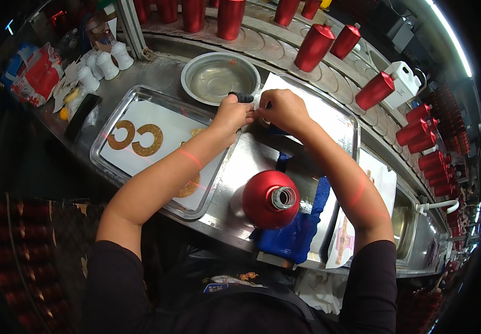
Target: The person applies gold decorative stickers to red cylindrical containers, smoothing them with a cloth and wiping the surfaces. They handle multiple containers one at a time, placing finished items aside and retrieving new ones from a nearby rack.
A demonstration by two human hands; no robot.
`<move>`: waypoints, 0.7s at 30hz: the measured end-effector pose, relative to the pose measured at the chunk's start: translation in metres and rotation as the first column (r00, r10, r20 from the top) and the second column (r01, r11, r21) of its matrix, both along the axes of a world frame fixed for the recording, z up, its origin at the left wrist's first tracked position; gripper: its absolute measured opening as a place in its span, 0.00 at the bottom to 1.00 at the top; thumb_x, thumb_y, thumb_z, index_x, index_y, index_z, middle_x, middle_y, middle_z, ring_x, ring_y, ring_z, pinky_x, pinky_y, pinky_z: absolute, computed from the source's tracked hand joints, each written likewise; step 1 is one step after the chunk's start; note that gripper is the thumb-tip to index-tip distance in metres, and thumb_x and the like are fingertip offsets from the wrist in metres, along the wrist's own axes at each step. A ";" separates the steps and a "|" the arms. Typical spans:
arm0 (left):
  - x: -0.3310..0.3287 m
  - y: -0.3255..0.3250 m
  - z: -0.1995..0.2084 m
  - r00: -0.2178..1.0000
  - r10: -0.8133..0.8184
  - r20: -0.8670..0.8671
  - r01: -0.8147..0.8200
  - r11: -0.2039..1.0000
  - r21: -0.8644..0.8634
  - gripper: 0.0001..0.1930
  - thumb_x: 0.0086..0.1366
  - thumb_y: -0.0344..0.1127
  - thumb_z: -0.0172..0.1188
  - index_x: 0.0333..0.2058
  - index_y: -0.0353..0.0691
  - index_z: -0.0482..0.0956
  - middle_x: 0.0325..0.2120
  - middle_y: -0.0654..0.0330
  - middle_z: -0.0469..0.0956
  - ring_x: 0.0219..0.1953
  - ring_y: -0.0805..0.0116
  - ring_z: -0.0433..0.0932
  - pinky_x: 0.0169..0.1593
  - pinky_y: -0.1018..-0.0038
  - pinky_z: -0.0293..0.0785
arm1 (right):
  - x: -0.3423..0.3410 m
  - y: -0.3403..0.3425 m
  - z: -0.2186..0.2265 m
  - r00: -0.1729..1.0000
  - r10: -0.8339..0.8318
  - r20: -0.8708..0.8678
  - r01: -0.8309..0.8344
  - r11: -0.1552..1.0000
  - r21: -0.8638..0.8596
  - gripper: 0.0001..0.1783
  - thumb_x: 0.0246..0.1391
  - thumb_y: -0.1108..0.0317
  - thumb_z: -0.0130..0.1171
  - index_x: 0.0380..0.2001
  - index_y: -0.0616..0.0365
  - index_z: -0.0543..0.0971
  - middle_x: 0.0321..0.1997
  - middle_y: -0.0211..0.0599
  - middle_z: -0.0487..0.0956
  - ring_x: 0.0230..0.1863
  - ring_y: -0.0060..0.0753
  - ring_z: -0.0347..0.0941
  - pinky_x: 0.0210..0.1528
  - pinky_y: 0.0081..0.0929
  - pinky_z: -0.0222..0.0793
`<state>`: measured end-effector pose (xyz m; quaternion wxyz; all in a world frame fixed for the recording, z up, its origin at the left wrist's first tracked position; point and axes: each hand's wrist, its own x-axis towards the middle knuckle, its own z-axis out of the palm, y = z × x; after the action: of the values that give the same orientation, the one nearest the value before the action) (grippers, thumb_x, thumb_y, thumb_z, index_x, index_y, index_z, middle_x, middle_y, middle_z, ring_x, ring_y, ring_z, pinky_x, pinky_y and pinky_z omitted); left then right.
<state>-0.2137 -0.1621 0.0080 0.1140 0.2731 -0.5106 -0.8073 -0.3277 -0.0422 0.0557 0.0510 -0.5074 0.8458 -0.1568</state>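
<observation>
My left hand, with a black cover on its thumb, is held close to my right hand just past the near rim of a metal basin. The fingers of both hands are closed together around something too small to make out. Below them stands a red bottle with an open glass neck, resting against a blue padded holder. To the left, a steel tray holds white paper with gold C-shaped pieces; my left forearm hides part of it.
Behind the bench runs a conveyor of overlapping plates carrying several red bottles. A white jug stands at the right. White paper sheets lie beyond my right arm, near a sink with a white tap. Small white containers sit back left.
</observation>
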 end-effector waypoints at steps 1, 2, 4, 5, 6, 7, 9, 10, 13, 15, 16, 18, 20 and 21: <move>0.001 0.000 0.000 1.000 -0.015 0.002 0.015 1.000 0.005 0.10 0.69 0.25 0.55 0.45 0.34 0.66 0.46 0.49 0.77 0.50 0.58 0.81 0.53 0.66 0.77 | -0.004 0.000 -0.003 1.000 -0.001 0.014 0.001 1.000 -0.021 0.13 0.46 0.54 0.68 0.27 0.52 0.86 0.29 0.40 0.84 0.36 0.48 0.82 0.40 0.42 0.76; 0.000 -0.001 0.000 1.000 -0.007 0.013 0.006 1.000 0.021 0.09 0.69 0.26 0.55 0.45 0.34 0.65 0.46 0.49 0.76 0.50 0.57 0.80 0.54 0.65 0.78 | -0.008 0.000 -0.005 0.998 0.036 0.044 -0.035 0.999 -0.040 0.12 0.47 0.55 0.68 0.27 0.52 0.86 0.29 0.40 0.84 0.35 0.48 0.82 0.39 0.41 0.76; -0.002 -0.003 0.001 1.000 -0.004 0.022 0.004 1.000 0.022 0.08 0.70 0.25 0.54 0.44 0.34 0.65 0.46 0.48 0.76 0.49 0.57 0.80 0.54 0.64 0.78 | -0.015 0.000 -0.008 0.998 0.053 0.030 -0.051 0.997 -0.054 0.11 0.48 0.57 0.67 0.28 0.53 0.87 0.30 0.42 0.85 0.36 0.48 0.82 0.40 0.41 0.76; -0.003 -0.003 0.002 1.000 -0.004 0.012 0.003 0.999 0.032 0.08 0.70 0.25 0.54 0.43 0.34 0.65 0.46 0.48 0.76 0.49 0.57 0.80 0.55 0.64 0.78 | -0.017 0.001 -0.008 0.998 0.044 0.042 -0.043 0.998 -0.041 0.12 0.49 0.57 0.67 0.29 0.53 0.87 0.31 0.42 0.85 0.36 0.48 0.82 0.40 0.41 0.76; -0.004 -0.004 0.002 1.000 -0.006 0.016 0.005 1.000 0.027 0.08 0.69 0.25 0.54 0.43 0.35 0.64 0.46 0.48 0.76 0.49 0.57 0.81 0.55 0.63 0.79 | -0.019 0.000 -0.010 0.998 0.043 0.042 -0.041 0.998 -0.044 0.12 0.49 0.57 0.67 0.29 0.53 0.87 0.31 0.43 0.85 0.36 0.49 0.82 0.40 0.41 0.77; -0.004 -0.003 0.003 1.000 -0.001 0.031 0.000 1.000 0.026 0.09 0.69 0.26 0.55 0.42 0.35 0.65 0.46 0.48 0.77 0.48 0.57 0.81 0.54 0.64 0.79 | -0.020 0.001 -0.010 0.997 0.065 0.033 -0.063 0.996 -0.064 0.12 0.49 0.57 0.67 0.29 0.53 0.87 0.31 0.43 0.85 0.36 0.49 0.82 0.40 0.42 0.77; -0.006 -0.002 0.002 0.999 0.026 0.039 -0.028 0.999 0.035 0.10 0.68 0.27 0.57 0.42 0.35 0.65 0.45 0.49 0.77 0.48 0.58 0.81 0.52 0.65 0.79 | -0.023 -0.001 -0.013 0.987 0.018 0.160 -0.008 0.998 -0.063 0.12 0.47 0.60 0.66 0.29 0.58 0.87 0.30 0.46 0.84 0.35 0.47 0.82 0.39 0.40 0.76; -0.006 -0.001 0.002 0.999 0.038 0.033 -0.037 0.999 -0.012 0.11 0.64 0.26 0.60 0.40 0.35 0.65 0.41 0.51 0.78 0.43 0.61 0.81 0.46 0.67 0.79 | -0.025 -0.001 -0.014 0.975 -0.012 0.220 0.023 0.999 -0.047 0.13 0.46 0.60 0.66 0.29 0.59 0.86 0.29 0.47 0.84 0.34 0.46 0.82 0.39 0.39 0.76; -0.012 0.000 -0.006 0.994 0.091 0.056 -0.083 0.987 -0.141 0.14 0.58 0.25 0.65 0.37 0.36 0.66 0.34 0.54 0.81 0.35 0.66 0.83 0.36 0.70 0.80 | -0.038 -0.003 -0.015 0.941 -0.146 0.305 0.155 0.988 -0.006 0.13 0.44 0.63 0.65 0.28 0.63 0.85 0.25 0.42 0.82 0.29 0.33 0.78 0.36 0.32 0.74; -0.017 -0.005 -0.011 0.988 0.085 0.129 -0.052 0.970 -0.237 0.15 0.59 0.26 0.65 0.39 0.35 0.67 0.36 0.53 0.81 0.38 0.64 0.84 0.40 0.68 0.82 | -0.049 0.000 -0.011 0.919 -0.205 0.336 0.238 0.969 -0.060 0.12 0.43 0.65 0.65 0.26 0.64 0.83 0.23 0.38 0.81 0.27 0.27 0.76 0.34 0.29 0.73; -0.018 -0.005 -0.013 0.987 0.109 0.116 -0.081 0.970 -0.230 0.14 0.58 0.25 0.65 0.39 0.36 0.67 0.35 0.53 0.81 0.37 0.64 0.84 0.39 0.69 0.82 | -0.053 0.005 -0.006 0.916 -0.262 0.302 0.294 0.954 -0.063 0.11 0.44 0.65 0.64 0.25 0.64 0.83 0.22 0.38 0.80 0.26 0.27 0.76 0.33 0.30 0.72; -0.020 -0.010 -0.020 0.984 0.150 0.091 -0.128 0.968 -0.216 0.14 0.57 0.24 0.65 0.38 0.36 0.68 0.33 0.53 0.81 0.34 0.64 0.84 0.35 0.70 0.82 | -0.064 0.017 0.003 0.910 -0.313 0.271 0.356 0.926 -0.128 0.10 0.45 0.66 0.62 0.24 0.64 0.81 0.20 0.37 0.78 0.25 0.27 0.74 0.32 0.30 0.70; -0.020 -0.016 -0.026 0.979 0.170 0.113 -0.143 0.966 -0.216 0.13 0.57 0.23 0.65 0.37 0.36 0.68 0.33 0.54 0.81 0.33 0.65 0.84 0.35 0.71 0.82 | -0.073 0.037 0.013 0.870 -0.419 0.259 0.466 0.870 -0.161 0.13 0.46 0.64 0.59 0.27 0.64 0.83 0.26 0.51 0.82 0.32 0.43 0.81 0.40 0.39 0.74; -0.021 -0.019 -0.028 0.978 0.175 0.113 -0.149 0.966 -0.209 0.13 0.57 0.23 0.65 0.36 0.37 0.68 0.33 0.54 0.81 0.33 0.65 0.84 0.34 0.71 0.82 | -0.075 0.048 0.015 0.867 -0.447 0.219 0.494 0.825 -0.274 0.13 0.48 0.64 0.58 0.28 0.64 0.81 0.25 0.49 0.80 0.30 0.41 0.79 0.38 0.38 0.73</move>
<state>-0.2344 -0.1814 -0.0204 0.1731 0.3534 -0.5713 -0.7203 -0.4023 0.0063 0.0711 -0.0112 -0.2712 0.9018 -0.3362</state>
